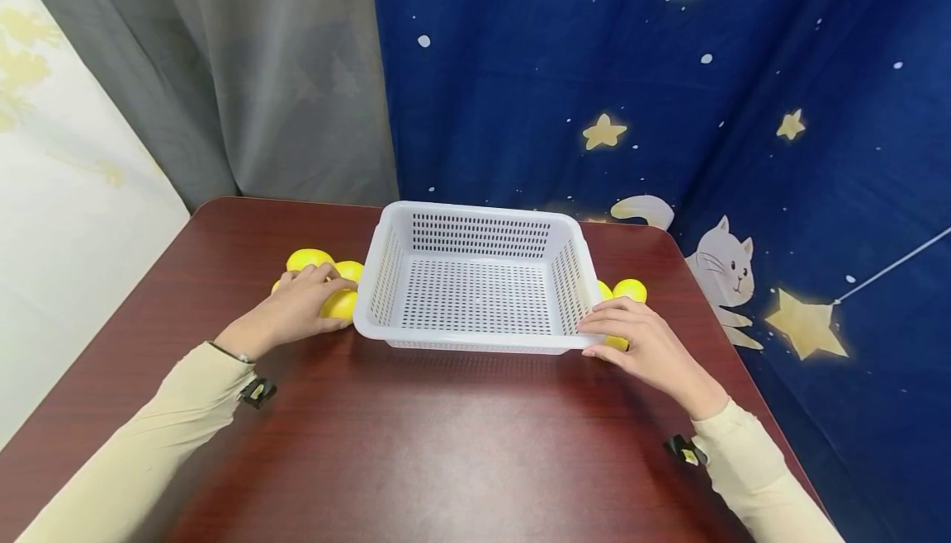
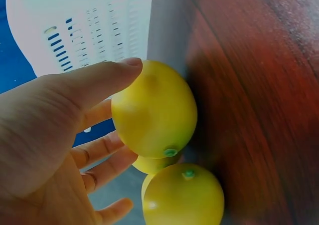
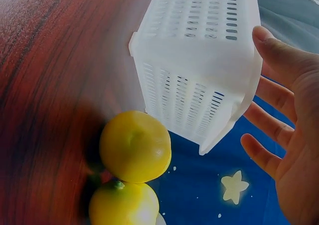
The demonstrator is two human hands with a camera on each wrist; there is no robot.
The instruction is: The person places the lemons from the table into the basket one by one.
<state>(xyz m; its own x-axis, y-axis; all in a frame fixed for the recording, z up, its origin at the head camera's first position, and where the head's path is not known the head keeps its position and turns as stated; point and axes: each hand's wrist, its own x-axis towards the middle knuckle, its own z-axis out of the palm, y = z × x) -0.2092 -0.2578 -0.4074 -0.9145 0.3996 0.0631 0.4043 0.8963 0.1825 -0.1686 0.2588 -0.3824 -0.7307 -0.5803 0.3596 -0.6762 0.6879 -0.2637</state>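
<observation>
L hand (image 1: pixel 297 308) grips lemon (image 1: pixel 340 304) @ 9 o'clock of basket (image 1: pixel 475 213) | R hand (image 1: pixel 642 345) fingers relaxed, over lemons (image 1: pixel 630 290) @ 3 o'clock, holds nothing | table (image 1: pixel 446 444)

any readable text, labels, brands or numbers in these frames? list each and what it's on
None: no words, brands or numbers are readable in any view.
White basket: plain perforated plastic, no label showing.
Lemons: no stickers visible.
Blue backdrop: only pictures, stars and a cat, no lettering.
Small black clips at the sleeves: each carries a pale mark, too small to read.
</observation>
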